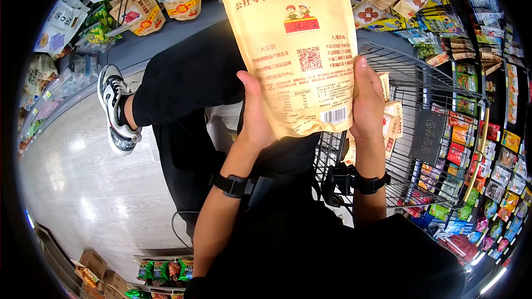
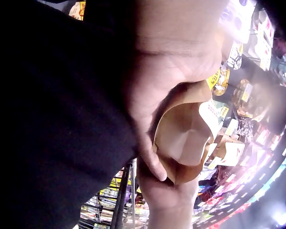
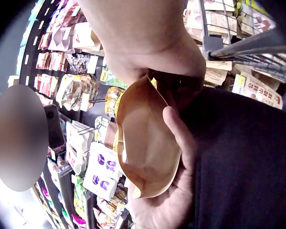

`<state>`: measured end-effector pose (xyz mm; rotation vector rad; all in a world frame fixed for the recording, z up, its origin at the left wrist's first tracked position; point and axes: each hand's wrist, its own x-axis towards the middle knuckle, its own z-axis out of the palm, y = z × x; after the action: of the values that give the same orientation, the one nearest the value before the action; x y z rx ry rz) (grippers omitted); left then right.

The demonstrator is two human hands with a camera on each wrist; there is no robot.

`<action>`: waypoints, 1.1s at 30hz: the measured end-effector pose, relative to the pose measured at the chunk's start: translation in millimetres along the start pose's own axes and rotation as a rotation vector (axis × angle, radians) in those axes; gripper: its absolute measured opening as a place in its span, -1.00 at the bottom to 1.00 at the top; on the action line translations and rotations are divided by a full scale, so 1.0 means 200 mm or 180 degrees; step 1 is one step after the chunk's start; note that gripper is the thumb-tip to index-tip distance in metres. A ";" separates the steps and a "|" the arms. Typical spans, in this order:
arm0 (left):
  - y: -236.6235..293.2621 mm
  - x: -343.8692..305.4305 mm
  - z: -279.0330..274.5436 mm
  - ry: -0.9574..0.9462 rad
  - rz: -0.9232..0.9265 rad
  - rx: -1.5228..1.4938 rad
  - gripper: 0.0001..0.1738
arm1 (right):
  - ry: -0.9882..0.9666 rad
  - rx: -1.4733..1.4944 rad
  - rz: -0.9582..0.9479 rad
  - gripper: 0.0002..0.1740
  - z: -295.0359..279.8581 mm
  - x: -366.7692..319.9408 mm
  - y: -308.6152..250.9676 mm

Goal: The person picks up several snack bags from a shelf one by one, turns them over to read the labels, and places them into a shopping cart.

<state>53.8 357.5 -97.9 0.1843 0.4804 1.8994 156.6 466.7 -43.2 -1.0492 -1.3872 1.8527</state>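
Note:
A tan stand-up snack pouch (image 1: 305,39) is held up in front of the body, its printed back with a QR code and barcode facing the head camera. My left hand (image 1: 256,113) grips its lower left edge, thumb on the printed face. On the opposite edge, my right hand (image 1: 367,102) grips it with the thumb along the side. From below, both wrist views show the folded pouch bottom (image 2: 181,136) between the two hands. The fingers behind the pouch are hidden in the head view.
A wire shopping cart (image 1: 410,77) with several tan pouches (image 1: 392,124) stands at the right. Packed snack racks (image 1: 501,177) lie beyond it. More bags (image 1: 138,11) hang at upper left. A raised leg (image 1: 188,72) crosses near the shelf; cardboard boxes (image 1: 91,266) sit lower left.

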 end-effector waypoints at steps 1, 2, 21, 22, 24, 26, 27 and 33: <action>0.00 0.00 0.00 -0.0003 0.0007 -0.0023 -0.06 | -0.0002 -0.0008 -0.0005 -0.57 0.00 0.00 0.00; 0.00 0.00 0.00 -0.0001 0.0008 -0.0023 -0.06 | -0.0004 -0.0009 -0.0004 -0.57 0.00 0.00 0.00; -0.01 0.00 -0.02 0.0054 0.0013 0.0105 -0.10 | 0.0078 0.0007 0.0007 -0.58 0.01 0.00 0.00; -0.01 0.01 -0.02 0.0094 0.0027 0.0097 -0.10 | 0.0080 0.0041 -0.0001 -0.58 0.01 0.00 0.00; -0.01 0.01 -0.02 0.0078 0.0020 0.0029 -0.10 | -0.0004 -0.0030 -0.0015 -0.59 -0.01 0.01 0.01; -0.01 0.01 -0.02 0.0066 0.0007 -0.0036 -0.10 | -0.0084 -0.0098 -0.0023 -0.60 -0.02 0.01 0.01; -0.01 0.01 -0.02 0.0059 0.0000 -0.0031 -0.10 | -0.0079 -0.0091 -0.0021 -0.60 -0.02 0.01 0.01; -0.01 0.01 -0.03 0.0087 0.0015 -0.0011 -0.11 | -0.0127 -0.0077 -0.0012 -0.59 -0.01 0.00 0.00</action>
<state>53.4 358.0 -103.9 0.1575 0.4955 1.9092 158.5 467.7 -43.4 -1.0261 -1.4370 1.8681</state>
